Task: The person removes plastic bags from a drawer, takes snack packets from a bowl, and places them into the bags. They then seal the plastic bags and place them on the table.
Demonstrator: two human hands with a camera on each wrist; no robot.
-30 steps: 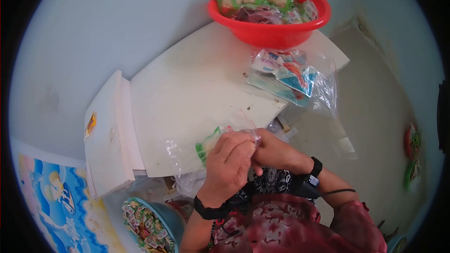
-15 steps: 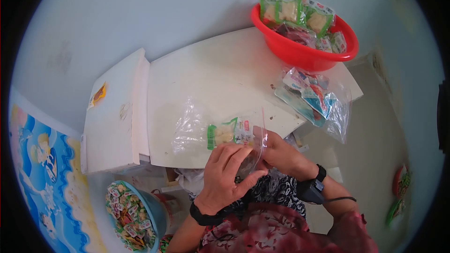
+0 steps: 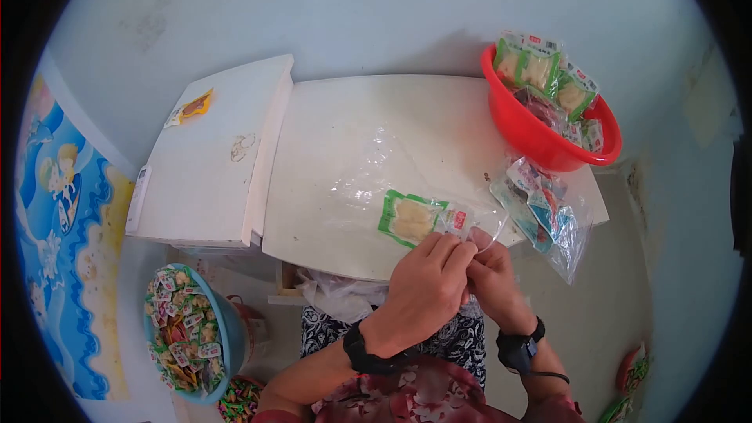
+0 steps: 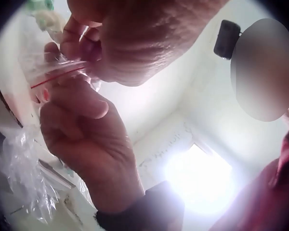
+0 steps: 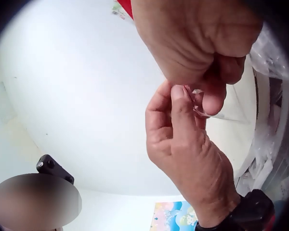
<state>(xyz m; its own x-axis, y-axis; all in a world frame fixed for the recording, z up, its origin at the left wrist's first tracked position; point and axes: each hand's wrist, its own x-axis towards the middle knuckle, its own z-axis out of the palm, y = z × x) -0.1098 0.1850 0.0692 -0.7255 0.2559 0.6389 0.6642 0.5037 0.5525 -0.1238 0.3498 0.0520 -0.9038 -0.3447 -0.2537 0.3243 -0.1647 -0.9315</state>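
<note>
A clear zip bag (image 3: 374, 158) lies over the front of the white table, with a green-and-white food packet (image 3: 411, 218) showing through it. Pale pieces fill the packet's window. My left hand (image 3: 429, 282) pinches the bag's mouth edge with curled fingers. Right beside it, my right hand (image 3: 493, 276) grips the same edge between thumb and fingers. In the left wrist view the red zip line (image 4: 58, 77) runs into the meeting fingertips. The right wrist view shows the left thumb (image 5: 179, 96) pressed against a strip of clear film.
A red basin (image 3: 540, 137) full of packets stands at the back right, with a clear bag of blue-and-white packets (image 3: 548, 207) before it. On the left are a raised white cabinet (image 3: 211, 164) and, lower down, a blue tub (image 3: 227, 337) of small packets.
Half a second ago my left hand lay with straighter fingers over the bag; now it pinches the edge beside my right hand. The head view has swung left.
</note>
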